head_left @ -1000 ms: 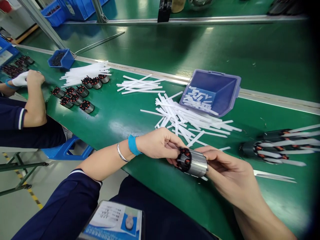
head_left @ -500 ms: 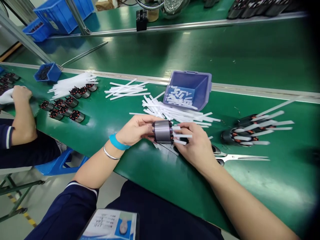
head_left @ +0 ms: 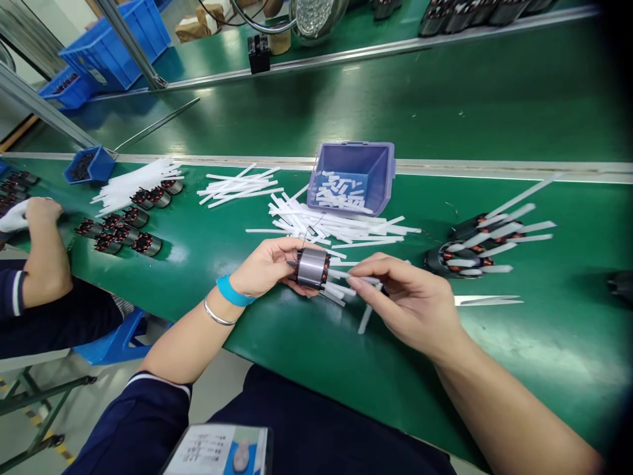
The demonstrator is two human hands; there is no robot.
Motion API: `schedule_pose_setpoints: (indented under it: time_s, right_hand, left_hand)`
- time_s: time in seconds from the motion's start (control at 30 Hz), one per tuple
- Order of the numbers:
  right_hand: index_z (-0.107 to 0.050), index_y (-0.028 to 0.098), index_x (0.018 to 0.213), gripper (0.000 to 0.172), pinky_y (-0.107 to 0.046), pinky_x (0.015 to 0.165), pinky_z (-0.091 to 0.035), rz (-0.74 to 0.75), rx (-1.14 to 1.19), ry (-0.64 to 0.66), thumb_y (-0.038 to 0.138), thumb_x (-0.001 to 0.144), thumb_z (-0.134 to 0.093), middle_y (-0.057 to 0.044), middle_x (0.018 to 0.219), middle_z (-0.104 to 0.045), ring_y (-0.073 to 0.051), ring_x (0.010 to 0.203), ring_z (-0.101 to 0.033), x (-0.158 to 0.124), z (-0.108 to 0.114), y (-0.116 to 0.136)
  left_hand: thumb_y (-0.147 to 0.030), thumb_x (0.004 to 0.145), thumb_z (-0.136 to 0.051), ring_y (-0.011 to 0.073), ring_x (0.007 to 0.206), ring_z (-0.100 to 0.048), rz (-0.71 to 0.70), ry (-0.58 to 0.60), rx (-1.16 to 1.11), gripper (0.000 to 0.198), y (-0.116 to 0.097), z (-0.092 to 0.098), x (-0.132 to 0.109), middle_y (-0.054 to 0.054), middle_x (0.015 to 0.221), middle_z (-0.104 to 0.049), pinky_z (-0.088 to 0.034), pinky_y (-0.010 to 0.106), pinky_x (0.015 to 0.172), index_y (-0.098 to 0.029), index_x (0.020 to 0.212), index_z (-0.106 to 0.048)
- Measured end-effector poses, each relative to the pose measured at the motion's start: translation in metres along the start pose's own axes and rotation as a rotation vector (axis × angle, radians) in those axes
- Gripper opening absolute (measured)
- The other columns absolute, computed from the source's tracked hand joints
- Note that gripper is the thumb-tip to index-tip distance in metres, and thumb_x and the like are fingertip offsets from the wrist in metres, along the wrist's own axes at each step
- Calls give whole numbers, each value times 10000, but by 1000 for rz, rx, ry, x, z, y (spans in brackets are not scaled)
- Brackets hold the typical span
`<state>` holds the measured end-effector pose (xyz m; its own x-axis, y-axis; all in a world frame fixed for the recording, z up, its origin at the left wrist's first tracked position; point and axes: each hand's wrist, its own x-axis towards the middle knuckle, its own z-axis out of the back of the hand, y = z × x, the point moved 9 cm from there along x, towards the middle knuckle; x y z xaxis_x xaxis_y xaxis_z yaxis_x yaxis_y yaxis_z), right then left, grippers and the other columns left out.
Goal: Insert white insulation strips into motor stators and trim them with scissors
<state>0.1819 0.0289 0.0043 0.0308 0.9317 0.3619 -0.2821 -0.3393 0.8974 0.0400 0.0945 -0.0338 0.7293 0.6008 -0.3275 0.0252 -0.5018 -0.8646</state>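
Observation:
My left hand (head_left: 267,267) is closed around a motor stator (head_left: 312,268), a grey metal ring lying on its side with dark and copper-coloured ends. Several white strips stick out of its right end. Thumb and forefinger of my right hand (head_left: 418,303) pinch one white strip (head_left: 339,274) that reaches to that end of the stator. Another strip (head_left: 364,319) hangs below the right hand. Behind both hands lies a heap of loose white strips (head_left: 341,224). Scissors (head_left: 487,300) lie to the right, their handles hidden by my right hand.
A purple bin (head_left: 383,175) with short white pieces stands behind the heap. To the right are stators (head_left: 438,258) with strips in them. More stators (head_left: 147,244) and strip piles lie left, near a co-worker's arm (head_left: 47,247). A metal rail (head_left: 445,168) runs behind.
My right hand has drawn back rightward from the stator and now pinches a strip at its end. The stator stays in my left hand, slightly tilted. The whole view has shifted a little.

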Motion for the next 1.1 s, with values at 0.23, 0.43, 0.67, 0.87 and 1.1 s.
schedule_pose_setpoints:
  time_s: [0.23,0.43,0.67,0.87,1.1]
  right_hand:
    - [-683,226,806,28,-279,620,-507,-163,34,-106,210,789,-697,-16,743,-674,-159,673,-624,-3,-2,-13]
    - [-645,230,697,88,-231,590,-486,-276,62,-125,173,690,-712,14,666,-657,-129,608,-602,-12,-4,-31]
    - [-683,234,742,144,-217,558,-528,-352,209,-36,276,682,-807,2,675,-666,-131,586,-620,-12,-17,-41]
    - [-697,237,747,104,-258,655,-573,-249,226,45,307,763,-773,-54,837,-712,-179,757,-681,-7,-22,-31]
    - [-680,219,692,199,-247,535,-552,-288,291,197,378,781,-759,-74,791,-702,-184,656,-670,-6,-23,-24]
  left_hand:
    - [-140,679,-685,203,733,-737,66,51,43,488,12,-13,-1,104,941,-747,-606,260,619,-131,1166,-659]
    - [-197,737,-703,143,679,-698,-73,-18,209,400,17,-16,-1,115,908,-735,-571,228,599,-101,1124,-670]
    - [-241,804,-639,70,520,-540,-227,-120,474,152,8,-16,-8,9,606,-598,-429,170,486,-98,850,-655]
    - [-199,746,-629,115,616,-613,-219,-72,485,221,9,-17,-8,58,765,-675,-515,236,588,-113,947,-662]
    - [-146,686,-640,86,558,-544,-258,-31,500,79,3,-26,-11,7,661,-637,-469,209,546,-152,760,-611]
